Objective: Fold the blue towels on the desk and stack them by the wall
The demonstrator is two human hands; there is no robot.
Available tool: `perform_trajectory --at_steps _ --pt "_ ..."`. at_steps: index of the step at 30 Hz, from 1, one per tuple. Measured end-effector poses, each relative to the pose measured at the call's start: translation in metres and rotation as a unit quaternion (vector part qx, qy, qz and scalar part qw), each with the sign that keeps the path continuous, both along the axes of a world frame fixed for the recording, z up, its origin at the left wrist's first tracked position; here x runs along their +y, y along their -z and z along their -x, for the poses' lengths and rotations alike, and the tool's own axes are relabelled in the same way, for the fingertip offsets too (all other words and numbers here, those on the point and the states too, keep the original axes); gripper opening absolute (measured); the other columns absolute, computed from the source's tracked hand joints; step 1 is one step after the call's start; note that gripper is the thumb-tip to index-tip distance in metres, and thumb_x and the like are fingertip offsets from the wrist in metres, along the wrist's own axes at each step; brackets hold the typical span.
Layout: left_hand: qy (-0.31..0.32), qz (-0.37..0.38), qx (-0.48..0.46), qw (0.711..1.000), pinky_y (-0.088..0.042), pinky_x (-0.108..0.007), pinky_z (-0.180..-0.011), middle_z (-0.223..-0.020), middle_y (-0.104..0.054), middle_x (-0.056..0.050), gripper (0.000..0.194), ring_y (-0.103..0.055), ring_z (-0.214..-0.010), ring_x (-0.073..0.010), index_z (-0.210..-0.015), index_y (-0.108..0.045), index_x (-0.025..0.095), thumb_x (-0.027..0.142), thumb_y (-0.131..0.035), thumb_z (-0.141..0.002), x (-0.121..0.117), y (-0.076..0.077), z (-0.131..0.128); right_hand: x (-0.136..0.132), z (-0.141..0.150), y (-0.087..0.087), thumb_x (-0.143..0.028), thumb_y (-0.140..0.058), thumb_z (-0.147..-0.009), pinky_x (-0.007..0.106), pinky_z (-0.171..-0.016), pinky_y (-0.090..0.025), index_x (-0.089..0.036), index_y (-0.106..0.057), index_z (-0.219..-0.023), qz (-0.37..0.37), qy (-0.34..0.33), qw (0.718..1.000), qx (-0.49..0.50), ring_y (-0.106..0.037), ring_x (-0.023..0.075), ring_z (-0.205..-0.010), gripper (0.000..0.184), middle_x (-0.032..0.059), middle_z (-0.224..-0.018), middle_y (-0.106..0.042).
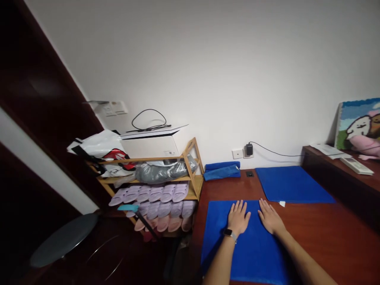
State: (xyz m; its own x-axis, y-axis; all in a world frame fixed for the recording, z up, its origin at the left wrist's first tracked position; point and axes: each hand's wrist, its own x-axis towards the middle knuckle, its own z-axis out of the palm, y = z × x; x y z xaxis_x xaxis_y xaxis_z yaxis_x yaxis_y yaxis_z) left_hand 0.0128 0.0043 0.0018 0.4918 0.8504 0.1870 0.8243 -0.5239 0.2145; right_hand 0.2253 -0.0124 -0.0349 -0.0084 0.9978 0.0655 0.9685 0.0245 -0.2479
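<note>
A blue cloth (252, 249) lies spread flat on the dark red wooden table (320, 233) right in front of me. My left hand (238, 217), with a watch on its wrist, rests palm down on the cloth's far part, fingers stretched out. Beside it my right hand (269, 217) also lies flat on the cloth with fingers spread. Neither hand holds anything. A second blue cloth (292, 184) is laid flat further back on the right, and a folded blue cloth (222, 171) sits against the wall.
A wooden shoe rack (190, 174) with several pink and purple slippers stands left of the table, with a white box (151, 143) on top. A round stool (63, 237) is at lower left. A raised shelf (341, 166) on the right holds a remote, papers and a picture. A charger (249, 149) hangs in the wall socket.
</note>
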Motion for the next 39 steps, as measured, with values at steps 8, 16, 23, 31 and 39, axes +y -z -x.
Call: perform_trajectory --at_steps 8,16,23,31,39 --pt "-0.139 0.025 0.081 0.987 -0.024 -0.046 -0.128 -0.169 -0.027 -0.012 0.067 -0.022 -0.157 -0.0245 -0.162 -0.033 0.015 0.052 -0.022 -0.107 0.03 -0.009 0.135 0.002 0.002 -0.005 -0.045 -0.019 -0.102 0.041 -0.129 -0.018 -0.005 -0.024 -0.163 0.018 0.0 1.0 -0.003 -0.018 0.0214 -0.158 0.073 0.01 -0.171 -0.022" --pt "-0.127 -0.039 0.077 0.988 -0.03 -0.048 -0.125 -0.165 -0.036 -0.015 0.062 -0.032 -0.154 -0.0272 -0.158 -0.041 0.013 0.047 -0.031 -0.106 0.036 -0.003 0.14 -0.011 0.023 -0.019 -0.048 -0.02 -0.102 0.044 -0.129 -0.015 -0.006 -0.026 -0.162 -0.01 0.02 1.0 0.002 -0.017 0.0228 -0.159 0.074 0.0121 -0.17 -0.022" --pt "0.023 -0.14 0.017 0.99 -0.032 -0.046 -0.126 -0.159 -0.048 -0.011 0.054 -0.04 -0.151 -0.0226 -0.153 -0.048 0.015 0.036 -0.025 -0.109 0.0 -0.01 0.051 -0.013 0.022 -0.016 -0.05 -0.017 -0.103 0.043 -0.13 -0.012 -0.007 -0.024 -0.163 0.011 0.032 0.999 0.021 -0.015 0.0214 -0.159 0.074 0.0101 -0.17 -0.021" --pt "0.034 -0.002 0.018 0.999 -0.025 -0.047 -0.128 -0.167 -0.033 -0.007 0.064 -0.026 -0.156 -0.0224 -0.163 -0.031 0.022 0.053 -0.019 -0.108 -0.023 0.001 -0.001 -0.016 0.019 -0.012 -0.047 -0.018 -0.103 0.045 -0.129 -0.016 -0.004 -0.026 -0.162 0.005 0.013 1.0 0.004 -0.017 0.0235 -0.159 0.073 0.0122 -0.17 -0.022" --pt "-0.147 0.005 0.08 0.986 -0.027 -0.047 -0.127 -0.168 -0.028 -0.013 0.066 -0.025 -0.156 -0.0262 -0.162 -0.031 0.013 0.05 -0.027 -0.107 -0.01 0.0 0.147 -0.015 0.024 -0.029 -0.049 -0.016 -0.103 0.042 -0.13 -0.011 -0.006 -0.021 -0.163 0.046 0.032 0.998 0.005 -0.014 0.0206 -0.159 0.074 0.0103 -0.171 -0.019"
